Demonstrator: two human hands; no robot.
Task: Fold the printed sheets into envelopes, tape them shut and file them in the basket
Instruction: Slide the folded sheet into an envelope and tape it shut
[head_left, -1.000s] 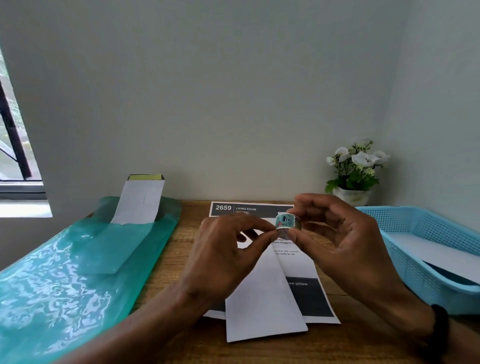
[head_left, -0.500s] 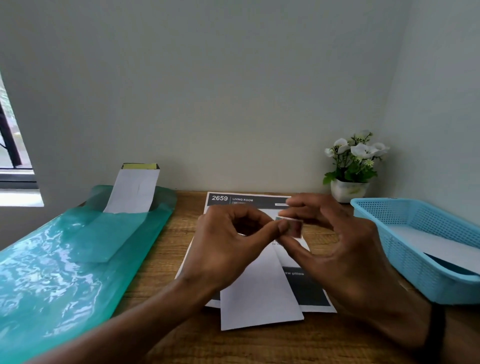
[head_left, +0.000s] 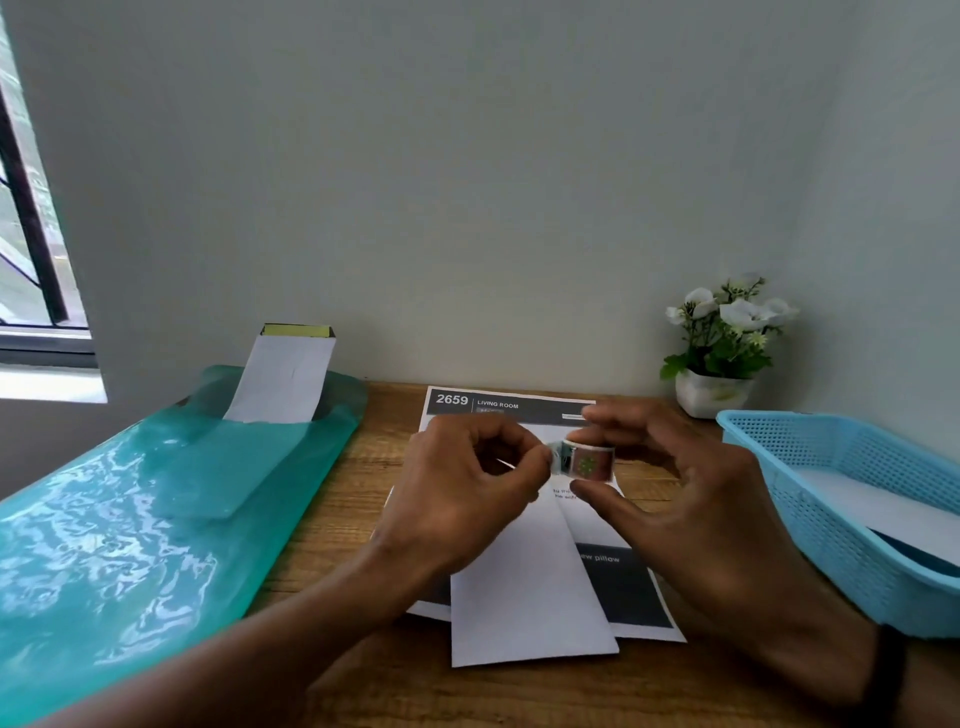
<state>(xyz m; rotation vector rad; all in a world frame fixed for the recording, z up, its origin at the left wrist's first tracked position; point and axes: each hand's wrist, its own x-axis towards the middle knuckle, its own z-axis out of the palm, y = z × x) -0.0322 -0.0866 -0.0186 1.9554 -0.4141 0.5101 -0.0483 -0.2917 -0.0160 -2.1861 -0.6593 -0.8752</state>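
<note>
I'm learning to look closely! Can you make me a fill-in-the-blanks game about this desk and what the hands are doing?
1. The right hand holds a small roll of ____.
2. The left hand pinches the roll's loose ____.
3. The basket on the right is coloured ____.
4. The flower pot stands in the corner and holds ____ flowers.

Missing words: tape; end; blue; white

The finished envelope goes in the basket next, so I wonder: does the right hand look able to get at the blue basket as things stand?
Probably yes, but not right away. The blue basket sits open-topped just beside the right hand with nothing between them, yet that hand holds the tape roll, so it is occupied for now.
</note>
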